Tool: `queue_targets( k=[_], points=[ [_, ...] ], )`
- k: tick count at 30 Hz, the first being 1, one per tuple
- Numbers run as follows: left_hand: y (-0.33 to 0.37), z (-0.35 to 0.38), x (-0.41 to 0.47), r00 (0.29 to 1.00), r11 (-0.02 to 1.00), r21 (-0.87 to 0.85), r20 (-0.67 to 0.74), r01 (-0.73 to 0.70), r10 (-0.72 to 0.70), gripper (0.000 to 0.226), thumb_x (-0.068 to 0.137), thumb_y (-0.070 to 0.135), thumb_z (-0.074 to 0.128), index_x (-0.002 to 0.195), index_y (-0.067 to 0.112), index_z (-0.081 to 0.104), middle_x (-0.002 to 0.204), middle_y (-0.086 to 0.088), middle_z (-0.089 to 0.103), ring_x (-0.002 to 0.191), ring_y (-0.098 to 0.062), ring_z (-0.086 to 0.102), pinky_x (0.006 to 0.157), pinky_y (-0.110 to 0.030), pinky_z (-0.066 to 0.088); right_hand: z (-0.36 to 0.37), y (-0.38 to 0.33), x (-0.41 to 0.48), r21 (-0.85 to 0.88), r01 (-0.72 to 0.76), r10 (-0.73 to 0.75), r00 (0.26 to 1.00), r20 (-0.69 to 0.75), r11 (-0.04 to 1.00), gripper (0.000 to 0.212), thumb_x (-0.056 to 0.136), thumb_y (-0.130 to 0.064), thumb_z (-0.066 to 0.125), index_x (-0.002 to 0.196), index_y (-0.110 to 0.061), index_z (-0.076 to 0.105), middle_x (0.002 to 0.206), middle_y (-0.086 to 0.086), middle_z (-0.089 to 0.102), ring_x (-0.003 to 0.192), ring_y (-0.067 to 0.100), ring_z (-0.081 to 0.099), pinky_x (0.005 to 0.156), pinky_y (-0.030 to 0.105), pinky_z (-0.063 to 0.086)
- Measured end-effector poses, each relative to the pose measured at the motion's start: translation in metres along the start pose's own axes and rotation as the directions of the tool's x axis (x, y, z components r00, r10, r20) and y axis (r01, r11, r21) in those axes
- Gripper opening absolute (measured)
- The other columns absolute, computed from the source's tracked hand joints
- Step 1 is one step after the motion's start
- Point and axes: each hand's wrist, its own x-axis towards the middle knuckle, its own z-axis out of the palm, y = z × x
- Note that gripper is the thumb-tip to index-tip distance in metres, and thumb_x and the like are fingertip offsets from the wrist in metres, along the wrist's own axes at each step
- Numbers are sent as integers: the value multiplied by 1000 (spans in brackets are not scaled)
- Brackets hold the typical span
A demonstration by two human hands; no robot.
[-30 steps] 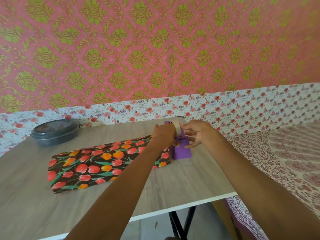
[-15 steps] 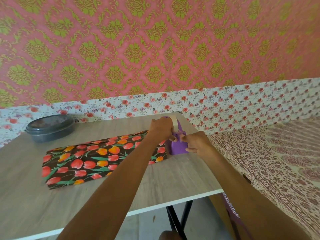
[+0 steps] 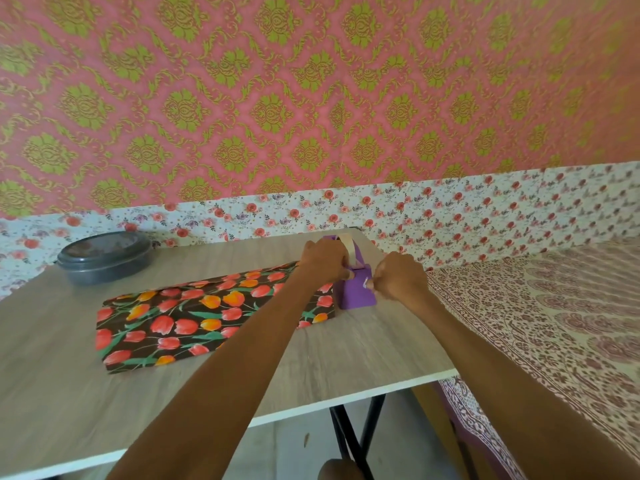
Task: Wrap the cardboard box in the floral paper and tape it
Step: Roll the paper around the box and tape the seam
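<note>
Purple tape dispenser (image 3: pixel 356 296) stands near the table's (image 3: pixel 346 358) far right corner; I see my left hand (image 3: pixel 323 259) gripping it from above, over the roll, while my right hand (image 3: pixel 398 278), fingers curled, pinches at its near top edge. Floral paper (image 3: pixel 194 313) lies flat just left of the dispenser, its right edge touching the base — a grey lidded container (image 3: pixel 104 258) sits well left. Nearward of the dispenser, open tabletop runs to the white front edge.
</note>
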Motion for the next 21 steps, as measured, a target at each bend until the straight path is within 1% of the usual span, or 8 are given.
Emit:
queue_targets(
  k=[1,3,6,8,10,13,18,21],
  points=[
    [-1,-5,-3,999,999,-36,-41,-8,6,15,86,33,65,94,21,70,107,0,71,100,-20,63,96,-36,44,-5,1,-3,209,1,-12,999,51,978,19,84,-28,78,77,-11,71,67,1,68,50,4,61,53,19,48],
    [-8,-21,-14,991,980,-200,-128,6,-32,20,88,25,59,103,18,70,110,1,71,101,-19,63,96,-36,48,-15,-4,-16,565,-24,-52,992,118,825,9,85,-14,76,83,-8,71,61,2,66,40,2,52,42,16,43],
    [-41,-47,-41,968,946,-325,-236,7,-89,18,93,24,58,106,23,71,111,6,71,99,-14,65,93,-33,52,-24,-23,-31,755,4,-101,991,82,656,10,87,-5,73,97,-3,74,74,9,71,43,7,50,42,17,44],
    [-72,-58,-60,961,952,-302,-247,46,-125,20,96,27,58,109,21,71,111,5,71,99,-13,65,90,-29,49,-23,-38,-38,819,31,-124,991,49,573,21,89,-5,71,110,-8,73,81,10,74,45,6,51,42,18,44],
    [-106,-64,-80,952,958,-256,-240,128,-191,26,98,33,54,110,18,71,110,1,71,97,-15,66,86,-29,49,-18,-56,-40,865,24,-148,987,59,502,49,89,-6,71,134,-22,58,84,9,75,47,7,52,42,19,44],
    [-138,-62,-111,959,969,-105,-157,222,-236,46,101,45,32,106,14,66,107,-6,71,83,-15,62,76,-28,48,-6,-87,-38,865,8,-132,989,67,502,77,89,-7,72,151,-31,34,86,7,76,51,9,54,45,24,45],
    [-141,-38,-155,986,988,-38,-71,146,-149,50,98,58,39,135,27,53,136,4,57,118,-20,57,104,-45,43,13,-135,-34,863,-67,-26,995,93,501,72,90,-7,70,151,-17,32,84,5,74,48,10,55,40,21,40],
    [-135,-22,-162,994,981,164,-41,108,-103,71,93,72,23,151,32,30,158,5,31,142,-22,33,116,-51,24,25,-150,-30,855,-120,18,992,129,505,66,89,-6,69,145,-6,35,81,7,72,49,11,56,40,21,39]
  ],
)
